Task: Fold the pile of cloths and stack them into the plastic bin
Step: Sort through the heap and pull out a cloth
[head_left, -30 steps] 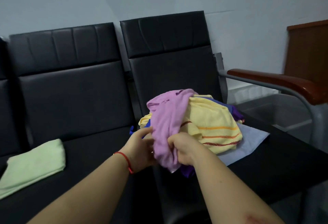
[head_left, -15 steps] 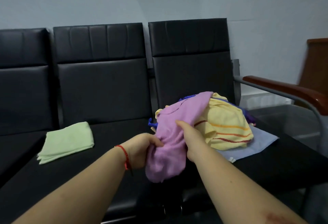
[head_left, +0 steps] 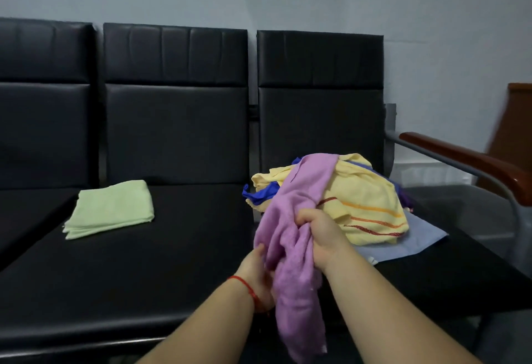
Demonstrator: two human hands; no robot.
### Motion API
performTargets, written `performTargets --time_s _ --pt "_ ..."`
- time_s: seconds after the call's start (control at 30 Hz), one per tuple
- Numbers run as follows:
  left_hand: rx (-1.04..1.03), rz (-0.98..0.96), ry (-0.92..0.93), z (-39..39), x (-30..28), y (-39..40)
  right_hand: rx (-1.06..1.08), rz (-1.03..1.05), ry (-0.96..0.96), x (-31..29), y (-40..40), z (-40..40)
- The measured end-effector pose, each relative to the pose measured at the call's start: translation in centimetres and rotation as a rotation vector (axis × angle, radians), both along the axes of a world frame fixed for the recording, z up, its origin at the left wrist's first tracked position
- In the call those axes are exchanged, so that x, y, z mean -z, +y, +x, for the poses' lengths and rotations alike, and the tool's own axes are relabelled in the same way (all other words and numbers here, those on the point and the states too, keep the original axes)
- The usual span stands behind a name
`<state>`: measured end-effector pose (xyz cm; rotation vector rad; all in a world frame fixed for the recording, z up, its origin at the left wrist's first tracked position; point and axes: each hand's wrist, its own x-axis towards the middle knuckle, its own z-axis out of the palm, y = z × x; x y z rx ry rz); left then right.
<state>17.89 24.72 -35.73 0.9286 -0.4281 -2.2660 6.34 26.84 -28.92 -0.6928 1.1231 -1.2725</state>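
A purple cloth (head_left: pixel 290 251) hangs bunched between my hands, its upper end still draped over the pile of cloths (head_left: pixel 362 202) on the right seat. My right hand (head_left: pixel 319 234) grips the cloth in a fist near its middle. My left hand (head_left: pixel 257 274), with a red string at the wrist, holds the cloth lower down on its left side. The pile has a yellow striped towel on top, with blue and purple cloths under it and a light blue cloth (head_left: pixel 408 244) at the bottom. No plastic bin shows clearly.
A folded light green cloth (head_left: pixel 110 208) lies on the middle seat of the black bench (head_left: pixel 161 263). A wooden armrest on a metal frame (head_left: pixel 472 162) runs along the right. A grey wall stands behind.
The purple cloth has been pulled further off the pile toward me and hangs longer. My right hand has closed into a fist on it. The view has shifted left.
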Motion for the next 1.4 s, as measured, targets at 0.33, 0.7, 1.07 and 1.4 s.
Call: performTargets --time_s 0.33,0.7,1.07,1.4 --pt "-0.158 -0.345 0.2 2.8 -4.8 -0.9 0.088 -0.074 -0.086 0.6 0.5 -1.2" --pt "-0.246 -0.454 0.146 18.8 -4.4 -1.6 -0.088 0.053 -0.087 1.1 -0.9 5.7" --pt "-0.063 -0.216 -0.263 22.2 -3.2 0.1 -0.39 0.214 0.106 2.3 -0.6 12.6" --pt "0.098 -0.129 -0.313 19.7 -2.0 1.0 -0.439 0.258 0.276 2.7 -0.2 14.3"
